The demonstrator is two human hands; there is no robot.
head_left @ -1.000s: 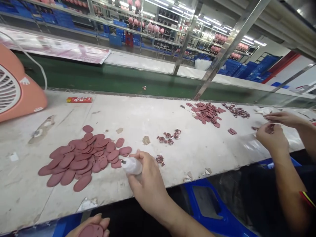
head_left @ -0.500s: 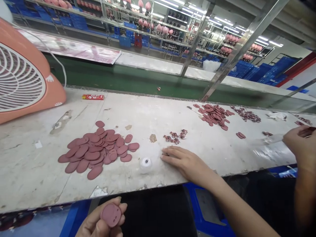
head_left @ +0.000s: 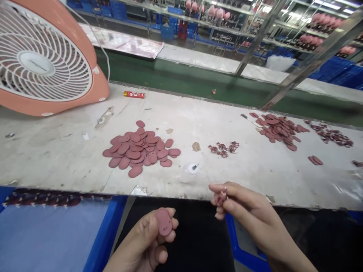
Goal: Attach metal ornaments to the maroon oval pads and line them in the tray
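My left hand [head_left: 147,238] pinches a flat maroon oval piece [head_left: 164,222] with small holes near one end, held below the table edge. Between the thumb and fingers of my right hand [head_left: 246,209] is a small crumpled-looking maroon piece [head_left: 220,197] with pale bits; its exact kind I cannot make out. A heap of similar maroon oval pieces [head_left: 138,149] lies on the table beyond my left hand. Several small maroon-and-white pieces [head_left: 224,149] lie beyond my right hand. Between the heap and these sits a small whitish, translucent container [head_left: 191,172] with a dark tip on top.
An orange fan [head_left: 98,87] stands at the left, near a red-and-yellow packet [head_left: 134,94]. More oval pieces [head_left: 279,130] and small pieces [head_left: 331,134] are piled at the right. A metal post [head_left: 300,71] rises behind them. A blue crate [head_left: 109,226] is below the table at left.
My right hand has lifted off the table with a small maroon piece and come nearer my left hand. The view has turned left; the other person's hand at the right is out of sight.
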